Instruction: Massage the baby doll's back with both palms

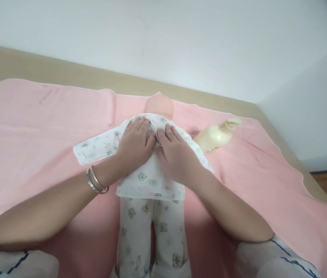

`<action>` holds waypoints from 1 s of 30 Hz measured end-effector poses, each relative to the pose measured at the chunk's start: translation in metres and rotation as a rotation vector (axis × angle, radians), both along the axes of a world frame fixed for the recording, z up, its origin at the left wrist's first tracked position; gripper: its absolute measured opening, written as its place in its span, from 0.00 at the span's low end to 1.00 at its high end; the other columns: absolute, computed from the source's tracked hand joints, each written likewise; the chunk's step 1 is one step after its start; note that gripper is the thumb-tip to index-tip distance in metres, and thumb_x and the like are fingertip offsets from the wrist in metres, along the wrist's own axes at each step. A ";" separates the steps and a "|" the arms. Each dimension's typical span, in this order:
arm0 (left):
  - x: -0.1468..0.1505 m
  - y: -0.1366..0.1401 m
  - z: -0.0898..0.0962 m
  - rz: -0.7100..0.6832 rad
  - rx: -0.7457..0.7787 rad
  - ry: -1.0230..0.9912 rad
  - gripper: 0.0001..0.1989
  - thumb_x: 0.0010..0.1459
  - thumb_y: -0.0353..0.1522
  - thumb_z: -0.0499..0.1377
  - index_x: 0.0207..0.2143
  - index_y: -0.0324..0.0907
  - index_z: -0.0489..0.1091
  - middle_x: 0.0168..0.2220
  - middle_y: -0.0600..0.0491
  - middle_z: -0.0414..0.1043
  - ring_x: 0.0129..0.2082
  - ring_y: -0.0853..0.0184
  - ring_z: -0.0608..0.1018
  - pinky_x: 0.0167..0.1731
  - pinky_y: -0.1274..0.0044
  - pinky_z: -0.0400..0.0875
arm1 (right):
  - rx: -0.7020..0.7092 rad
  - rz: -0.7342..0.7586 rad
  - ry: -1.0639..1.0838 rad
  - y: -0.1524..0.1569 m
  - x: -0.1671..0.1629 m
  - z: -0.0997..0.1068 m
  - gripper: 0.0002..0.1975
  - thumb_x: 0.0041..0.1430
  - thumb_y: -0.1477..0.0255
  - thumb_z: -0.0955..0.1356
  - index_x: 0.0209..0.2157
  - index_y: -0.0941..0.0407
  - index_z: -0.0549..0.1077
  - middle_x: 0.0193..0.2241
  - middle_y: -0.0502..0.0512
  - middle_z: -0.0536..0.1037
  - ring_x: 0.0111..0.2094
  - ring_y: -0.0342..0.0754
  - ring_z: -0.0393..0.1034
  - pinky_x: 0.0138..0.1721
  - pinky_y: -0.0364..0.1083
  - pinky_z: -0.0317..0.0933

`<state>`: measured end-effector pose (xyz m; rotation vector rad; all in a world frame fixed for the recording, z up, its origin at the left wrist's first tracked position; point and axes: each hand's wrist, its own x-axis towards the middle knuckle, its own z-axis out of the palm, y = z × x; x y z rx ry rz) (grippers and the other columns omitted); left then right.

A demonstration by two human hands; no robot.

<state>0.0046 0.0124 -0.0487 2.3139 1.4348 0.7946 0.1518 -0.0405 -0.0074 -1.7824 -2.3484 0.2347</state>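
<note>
A baby doll lies on its back, its smooth bald head (pixel 159 106) partly covered by the collar of a white long-sleeved top (pixel 148 179) with small animal and leaf prints. My left hand (pixel 136 141) rests on the chest of the top, fingers stretched out and thumb near the neckline. Beside it, my right hand (pixel 177 154) lies on the other side of the chest, its fingers extended over the cloth by the collar opening. Matching printed trousers (pixel 136 231) cover the legs. One sleeve (pixel 94 148) stretches out to the left; the right sleeve is partly hidden by my forearm.
A cream pump bottle (pixel 215 135) lies tilted by the doll's right-hand sleeve. Under everything spreads a pink blanket (pixel 50 116) on a beige surface (pixel 65 69). A white wall (pixel 151 38) stands behind, with another at the right.
</note>
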 end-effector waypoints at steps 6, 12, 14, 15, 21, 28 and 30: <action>0.000 0.000 0.000 0.006 -0.013 0.020 0.29 0.69 0.37 0.43 0.64 0.26 0.60 0.68 0.34 0.58 0.70 0.50 0.59 0.70 0.56 0.51 | 0.041 -0.140 0.164 0.036 0.013 -0.018 0.31 0.70 0.67 0.53 0.68 0.68 0.57 0.71 0.68 0.56 0.74 0.57 0.44 0.73 0.62 0.40; 0.001 -0.001 0.004 0.005 -0.025 0.027 0.30 0.68 0.37 0.42 0.65 0.25 0.60 0.68 0.35 0.58 0.70 0.50 0.59 0.71 0.58 0.50 | 0.129 -0.133 0.158 0.037 0.012 -0.030 0.32 0.69 0.66 0.53 0.67 0.69 0.59 0.70 0.68 0.58 0.72 0.58 0.48 0.72 0.61 0.41; 0.001 -0.001 0.005 0.008 -0.027 0.025 0.31 0.68 0.37 0.42 0.65 0.25 0.60 0.68 0.35 0.59 0.70 0.51 0.60 0.71 0.57 0.51 | 0.122 -0.130 0.154 0.036 0.012 -0.029 0.32 0.69 0.66 0.53 0.68 0.70 0.58 0.70 0.68 0.57 0.72 0.58 0.48 0.72 0.60 0.41; 0.000 -0.001 0.005 0.008 -0.024 0.024 0.30 0.68 0.37 0.42 0.64 0.25 0.60 0.67 0.35 0.60 0.69 0.50 0.60 0.71 0.57 0.51 | 0.115 -0.131 0.153 0.036 0.012 -0.028 0.33 0.69 0.66 0.52 0.68 0.71 0.58 0.70 0.69 0.57 0.73 0.59 0.48 0.73 0.60 0.41; 0.000 0.000 0.004 0.006 -0.005 0.022 0.30 0.68 0.37 0.43 0.63 0.25 0.62 0.66 0.35 0.61 0.69 0.50 0.62 0.71 0.57 0.52 | 0.107 -0.140 0.139 0.036 0.011 -0.026 0.32 0.69 0.67 0.52 0.68 0.69 0.58 0.70 0.67 0.58 0.73 0.57 0.48 0.73 0.60 0.42; 0.000 -0.001 0.005 0.012 -0.019 0.022 0.32 0.67 0.38 0.42 0.64 0.24 0.62 0.67 0.35 0.61 0.69 0.50 0.61 0.71 0.58 0.52 | 0.106 -0.120 0.136 0.036 0.011 -0.027 0.32 0.70 0.67 0.52 0.68 0.71 0.58 0.70 0.69 0.57 0.73 0.59 0.47 0.72 0.61 0.42; 0.000 0.000 0.005 0.011 -0.022 0.022 0.32 0.67 0.38 0.41 0.64 0.24 0.62 0.67 0.35 0.61 0.69 0.50 0.61 0.71 0.58 0.52 | 0.114 -0.123 0.138 0.036 0.011 -0.027 0.32 0.70 0.67 0.52 0.68 0.70 0.58 0.70 0.69 0.57 0.73 0.59 0.47 0.72 0.61 0.42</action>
